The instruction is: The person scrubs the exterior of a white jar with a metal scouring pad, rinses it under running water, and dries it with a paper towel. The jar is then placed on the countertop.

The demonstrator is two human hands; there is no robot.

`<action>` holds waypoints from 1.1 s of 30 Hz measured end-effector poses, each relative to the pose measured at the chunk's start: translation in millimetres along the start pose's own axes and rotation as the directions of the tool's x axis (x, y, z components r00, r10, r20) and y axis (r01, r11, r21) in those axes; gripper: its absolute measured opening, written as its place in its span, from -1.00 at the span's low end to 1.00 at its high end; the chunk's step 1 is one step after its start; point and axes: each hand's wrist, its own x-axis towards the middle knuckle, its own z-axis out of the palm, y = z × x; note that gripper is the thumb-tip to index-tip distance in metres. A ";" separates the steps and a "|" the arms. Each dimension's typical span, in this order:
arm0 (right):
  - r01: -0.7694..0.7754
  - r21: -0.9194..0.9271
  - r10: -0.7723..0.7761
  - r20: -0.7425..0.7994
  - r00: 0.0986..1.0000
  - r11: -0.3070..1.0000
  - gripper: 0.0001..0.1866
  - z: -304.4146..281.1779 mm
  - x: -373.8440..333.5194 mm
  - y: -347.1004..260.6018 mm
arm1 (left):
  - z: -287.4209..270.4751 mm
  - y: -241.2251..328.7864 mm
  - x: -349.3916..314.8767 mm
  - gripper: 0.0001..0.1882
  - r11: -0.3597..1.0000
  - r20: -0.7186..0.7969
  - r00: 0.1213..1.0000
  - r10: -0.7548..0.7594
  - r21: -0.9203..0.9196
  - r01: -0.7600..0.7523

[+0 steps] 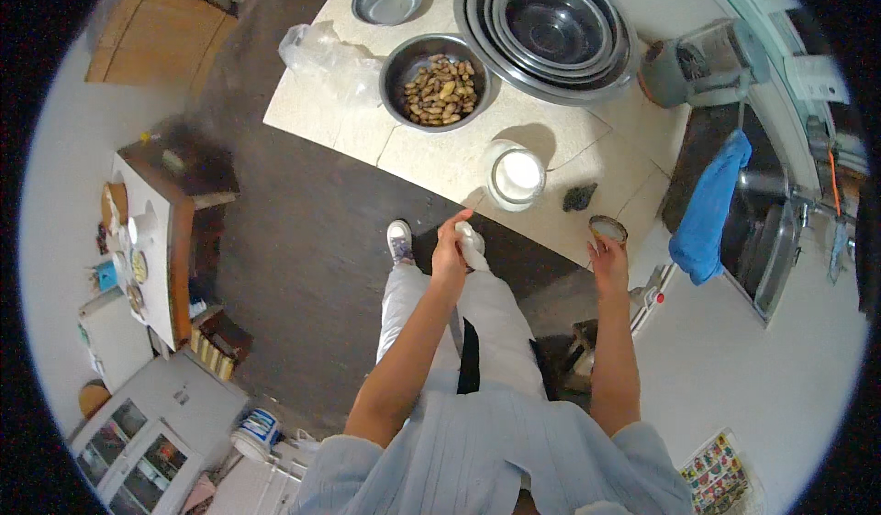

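Observation:
My left hand (449, 256) is closed around a crumpled white cloth-like bundle (472, 247), just off the counter's front edge. At the counter's right front corner, my right hand (607, 260) grips a small round lid (608, 229) with a dark rim, its fingers on the near side. Between and beyond the hands stands a round jar (514, 178) whose top looks bright white; I cannot tell whether that is its contents. A dark scouring pad (579, 197) lies between the jar and the lid. Farther back, a steel bowl (392, 82) holds brown, peanut-like pieces (443, 93).
Nested steel basins (468, 19) fill the back of the counter (413, 152). A clear plastic bag (335, 65) and a small steel bowl (386, 1) lie at its left. To the right are a blue cloth (711, 210) hanging over a sink (773, 249) and a grey container (668, 72).

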 end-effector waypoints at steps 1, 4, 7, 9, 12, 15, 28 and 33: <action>-0.029 0.028 0.030 -0.018 0.999 0.999 -0.34 -3.9 2.8 5.0 | 2.4 6.4 -11.8 -0.62 0.995 0.064 0.996 -0.055 -0.079 0.060; 0.040 -0.202 -0.045 -0.021 0.999 0.978 -0.36 -9.3 4.4 8.7 | 4.2 6.6 -23.5 -0.65 0.991 0.134 0.990 -0.052 -0.115 0.068; 0.051 -0.691 -0.316 -0.263 0.912 0.721 -0.21 -19.1 11.0 -4.0 | 18.2 11.9 -32.4 -0.70 0.970 0.166 0.977 -0.132 -0.180 0.162; 0.189 -0.726 -0.472 -0.207 0.857 0.661 -0.28 -21.4 3.9 -1.2 | 26.1 14.6 -40.6 -0.69 0.971 0.168 0.975 -0.145 -0.166 0.173; 0.300 -0.543 -0.335 0.037 0.942 0.784 -0.46 38.7 -53.7 -0.6 | 34.2 10.8 -44.7 -0.74 0.932 0.190 0.965 -0.179 -0.280 0.228; 0.246 -0.441 -0.137 0.264 0.955 0.863 -0.60 111.6 -117.1 14.3 | 49.7 -6.9 -43.3 -0.76 0.901 0.190 0.955 -0.229 -0.330 0.282; 0.280 -0.169 -0.288 -0.025 0.957 0.945 -0.69 139.5 -128.7 53.7 | 65.6 33.3 -57.0 -0.54 0.744 0.125 0.902 -0.414 0.618 0.255; 0.279 0.009 -0.271 -0.212 0.939 0.960 -0.65 150.6 -106.3 60.4 | 79.5 96.8 -16.6 -0.13 -0.142 0.688 0.702 0.185 0.725 -0.674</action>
